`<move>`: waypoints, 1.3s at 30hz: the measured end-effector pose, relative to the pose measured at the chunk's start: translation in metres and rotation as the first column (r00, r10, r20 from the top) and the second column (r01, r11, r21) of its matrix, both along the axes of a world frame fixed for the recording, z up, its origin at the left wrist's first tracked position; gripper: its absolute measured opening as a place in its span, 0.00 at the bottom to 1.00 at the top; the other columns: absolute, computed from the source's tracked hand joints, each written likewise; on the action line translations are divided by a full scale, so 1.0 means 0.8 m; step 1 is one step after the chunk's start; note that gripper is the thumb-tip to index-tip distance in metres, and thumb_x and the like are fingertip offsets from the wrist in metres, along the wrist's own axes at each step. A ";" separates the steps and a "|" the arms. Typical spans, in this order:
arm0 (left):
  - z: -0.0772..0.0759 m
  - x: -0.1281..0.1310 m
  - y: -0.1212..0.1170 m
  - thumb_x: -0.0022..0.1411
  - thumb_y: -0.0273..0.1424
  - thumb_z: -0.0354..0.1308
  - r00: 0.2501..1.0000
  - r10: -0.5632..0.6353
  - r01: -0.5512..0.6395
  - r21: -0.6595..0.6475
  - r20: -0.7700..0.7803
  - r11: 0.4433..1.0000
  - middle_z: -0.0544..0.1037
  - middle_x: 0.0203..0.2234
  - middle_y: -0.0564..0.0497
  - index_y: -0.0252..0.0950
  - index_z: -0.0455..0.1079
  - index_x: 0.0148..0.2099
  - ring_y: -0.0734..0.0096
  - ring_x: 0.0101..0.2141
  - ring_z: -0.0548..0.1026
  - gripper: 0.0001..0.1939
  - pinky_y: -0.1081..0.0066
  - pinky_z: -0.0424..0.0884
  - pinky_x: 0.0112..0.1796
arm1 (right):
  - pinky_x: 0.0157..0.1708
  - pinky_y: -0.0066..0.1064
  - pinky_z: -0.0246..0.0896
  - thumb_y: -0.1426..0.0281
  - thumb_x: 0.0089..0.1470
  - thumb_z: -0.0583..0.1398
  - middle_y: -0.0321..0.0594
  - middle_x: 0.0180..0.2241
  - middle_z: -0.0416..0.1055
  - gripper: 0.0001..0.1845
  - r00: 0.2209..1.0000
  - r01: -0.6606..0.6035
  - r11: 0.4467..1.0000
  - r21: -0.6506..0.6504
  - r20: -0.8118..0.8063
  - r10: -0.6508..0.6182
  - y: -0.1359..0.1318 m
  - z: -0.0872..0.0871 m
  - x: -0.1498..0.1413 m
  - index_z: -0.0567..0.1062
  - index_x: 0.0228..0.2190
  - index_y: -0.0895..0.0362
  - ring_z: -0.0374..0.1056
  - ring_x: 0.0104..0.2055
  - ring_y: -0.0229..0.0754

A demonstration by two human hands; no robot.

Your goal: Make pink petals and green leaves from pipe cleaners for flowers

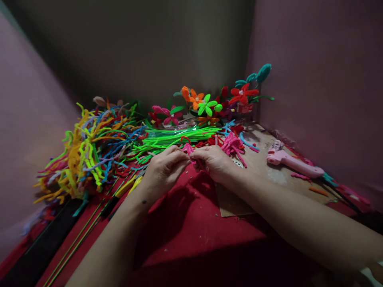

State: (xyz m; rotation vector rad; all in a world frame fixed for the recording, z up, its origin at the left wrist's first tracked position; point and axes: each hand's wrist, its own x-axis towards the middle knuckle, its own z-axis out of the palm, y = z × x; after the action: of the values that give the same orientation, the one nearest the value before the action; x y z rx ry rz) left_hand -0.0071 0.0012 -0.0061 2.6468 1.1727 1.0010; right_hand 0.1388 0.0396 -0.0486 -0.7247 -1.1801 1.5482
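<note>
Between my two hands is a bent pink pipe cleaner (188,148), partly hidden by my fingers. My left hand (167,167) is closed, with thumb and forefinger pinching it from the left. From the right, my right hand (214,161) also pinches it, fingers curled. Both hands are held over the red cloth (191,223), fingertips almost together. Just beyond them lie a row of bright green pipe cleaners (179,137) and, to the right, a bundle of pink pipe cleaners (232,144).
A tangled heap of colored pipe cleaners (89,147) fills the left. Pipe-cleaner flowers (206,105) stand along the back wall. At right, a pink glue gun (296,161) rests on a cardboard sheet (269,179). Yellow-handled pliers (127,186) and thin green sticks (80,239) lie left.
</note>
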 end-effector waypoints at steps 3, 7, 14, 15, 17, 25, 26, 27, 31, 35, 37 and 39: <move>-0.004 0.000 0.001 0.58 0.25 0.50 0.995 0.074 -0.067 0.094 -0.073 0.993 0.68 0.25 0.51 0.34 0.67 0.30 0.76 0.26 0.65 0.06 0.75 0.62 0.29 | 0.16 0.27 0.46 0.76 0.36 0.56 0.33 0.10 0.60 0.09 1.000 -0.016 1.000 -0.001 -0.013 0.016 -0.001 0.000 0.000 0.67 0.10 0.60 0.54 0.14 0.32; -0.007 -0.002 0.003 0.56 0.25 0.49 0.976 0.173 -0.148 0.181 -0.131 0.972 0.68 0.24 0.51 0.34 0.65 0.29 0.75 0.26 0.66 0.05 0.75 0.62 0.29 | 0.15 0.27 0.44 0.78 0.35 0.56 0.33 0.10 0.59 0.09 0.999 0.009 1.000 -0.018 0.036 -0.008 -0.006 0.007 0.000 0.66 0.09 0.60 0.53 0.14 0.31; -0.009 -0.001 0.001 0.56 0.27 0.49 0.931 0.259 -0.215 0.189 -0.256 0.958 0.69 0.26 0.50 0.35 0.64 0.29 0.74 0.26 0.66 0.05 0.74 0.62 0.29 | 0.16 0.26 0.44 0.77 0.35 0.56 0.32 0.11 0.58 0.08 0.985 0.049 0.998 -0.037 0.167 -0.042 -0.012 0.012 -0.001 0.66 0.10 0.61 0.52 0.14 0.30; -0.010 -0.001 0.001 0.56 0.27 0.49 0.922 0.274 -0.227 0.193 -0.273 0.955 0.69 0.26 0.50 0.35 0.64 0.29 0.73 0.26 0.66 0.05 0.73 0.62 0.28 | 0.16 0.26 0.44 0.77 0.35 0.56 0.32 0.11 0.58 0.08 0.979 0.060 0.998 -0.023 0.196 -0.055 -0.012 0.011 -0.001 0.66 0.10 0.61 0.52 0.15 0.30; -0.011 0.000 0.000 0.56 0.27 0.49 0.900 0.308 -0.252 0.208 -0.307 0.945 0.69 0.25 0.50 0.34 0.64 0.29 0.73 0.25 0.66 0.05 0.73 0.61 0.28 | 0.17 0.26 0.42 0.77 0.35 0.55 0.31 0.11 0.56 0.08 0.960 0.080 0.996 0.034 0.268 -0.086 -0.011 0.009 -0.001 0.66 0.11 0.61 0.50 0.15 0.29; -0.013 0.006 -0.004 0.58 0.29 0.46 0.799 0.406 -0.321 0.257 -0.443 0.912 0.70 0.28 0.48 0.34 0.66 0.32 0.70 0.26 0.68 0.08 0.71 0.61 0.27 | 0.21 0.27 0.40 0.76 0.39 0.52 0.28 0.12 0.49 0.11 0.855 0.019 0.945 0.326 0.485 -0.184 -0.011 0.009 0.001 0.63 0.10 0.60 0.44 0.17 0.29; -0.014 0.007 -0.004 0.59 0.30 0.46 0.785 0.422 -0.329 0.273 -0.454 0.904 0.70 0.28 0.48 0.34 0.66 0.31 0.69 0.27 0.68 0.09 0.71 0.61 0.27 | 0.21 0.27 0.40 0.76 0.39 0.52 0.28 0.12 0.48 0.11 0.845 0.017 0.937 0.350 0.495 -0.200 -0.011 0.009 0.001 0.62 0.10 0.60 0.44 0.18 0.29; -0.015 0.008 -0.005 0.59 0.30 0.46 0.770 0.437 -0.334 0.290 -0.465 0.897 0.70 0.28 0.48 0.34 0.66 0.31 0.69 0.27 0.69 0.09 0.71 0.60 0.26 | 0.21 0.27 0.40 0.76 0.40 0.52 0.28 0.12 0.48 0.12 0.836 0.018 0.929 0.370 0.504 -0.217 -0.011 0.009 0.001 0.62 0.10 0.60 0.45 0.18 0.29; -0.022 0.014 -0.008 0.60 0.30 0.45 0.698 0.505 -0.359 0.361 -0.509 0.861 0.70 0.27 0.47 0.34 0.66 0.32 0.68 0.26 0.70 0.10 0.71 0.57 0.23 | 0.21 0.27 0.40 0.76 0.39 0.53 0.28 0.12 0.48 0.12 0.817 0.024 0.906 0.423 0.513 -0.262 -0.011 0.006 0.000 0.62 0.10 0.60 0.46 0.19 0.29; -0.022 0.019 -0.013 0.61 0.28 0.44 0.644 0.530 -0.363 0.390 -0.552 0.846 0.70 0.28 0.46 0.33 0.66 0.34 0.66 0.27 0.70 0.09 0.71 0.56 0.22 | 0.20 0.26 0.41 0.76 0.38 0.54 0.29 0.12 0.52 0.09 0.889 0.009 0.949 0.316 0.433 -0.152 -0.011 0.004 0.000 0.65 0.11 0.61 0.47 0.19 0.29; -0.019 0.021 -0.015 0.60 0.27 0.45 0.640 0.518 -0.359 0.376 -0.567 0.854 0.69 0.29 0.45 0.33 0.66 0.35 0.65 0.28 0.71 0.09 0.72 0.57 0.22 | 0.19 0.26 0.43 0.76 0.37 0.55 0.30 0.12 0.56 0.08 0.937 -0.012 0.980 0.197 0.344 -0.058 -0.011 0.004 0.000 0.67 0.12 0.61 0.50 0.18 0.30; -0.017 0.020 -0.016 0.60 0.25 0.45 0.649 0.500 -0.340 0.370 -0.573 0.865 0.69 0.29 0.44 0.32 0.66 0.36 0.64 0.29 0.71 0.09 0.71 0.59 0.23 | 0.19 0.25 0.47 0.76 0.36 0.56 0.30 0.12 0.59 0.06 0.970 -0.025 0.994 0.102 0.244 0.000 -0.010 0.004 0.000 0.69 0.13 0.61 0.53 0.17 0.30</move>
State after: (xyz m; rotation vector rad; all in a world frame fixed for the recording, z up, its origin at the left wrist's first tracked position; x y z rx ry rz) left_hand 0.0091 -0.0115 -0.0195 3.0995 2.0052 0.1804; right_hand 0.1385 0.0313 -0.0456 -0.8566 -1.4381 1.4247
